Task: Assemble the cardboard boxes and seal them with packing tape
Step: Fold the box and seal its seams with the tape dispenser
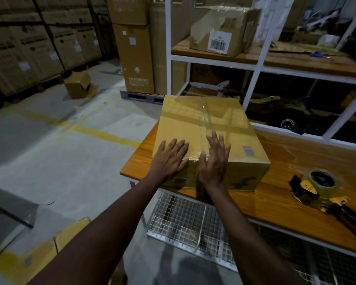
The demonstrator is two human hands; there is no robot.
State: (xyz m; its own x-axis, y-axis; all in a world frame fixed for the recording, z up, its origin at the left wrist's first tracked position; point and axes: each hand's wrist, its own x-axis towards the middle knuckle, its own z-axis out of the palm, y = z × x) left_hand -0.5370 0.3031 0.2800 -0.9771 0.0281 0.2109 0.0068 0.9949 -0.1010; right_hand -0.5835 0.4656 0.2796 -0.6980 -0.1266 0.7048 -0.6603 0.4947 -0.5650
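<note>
Box (pixel 210 128), long axis straight ahead, seam apparently taped; left hand (pixel 170 159) and right hand (pixel 214 161) flat, unclenched, on top

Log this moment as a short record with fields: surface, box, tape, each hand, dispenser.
table: wooden top, wire basket beneath
box: cardboard, flaps closed, standing at the table's left end
seam tape: clear strip along the top centre seam, running over the near edge
left hand: flat, fingers straight, on the box top left of the seam
right hand: flat, on the seam tape at the near edge
tape dispenser: lying on the table right of the box, untouched
</note>
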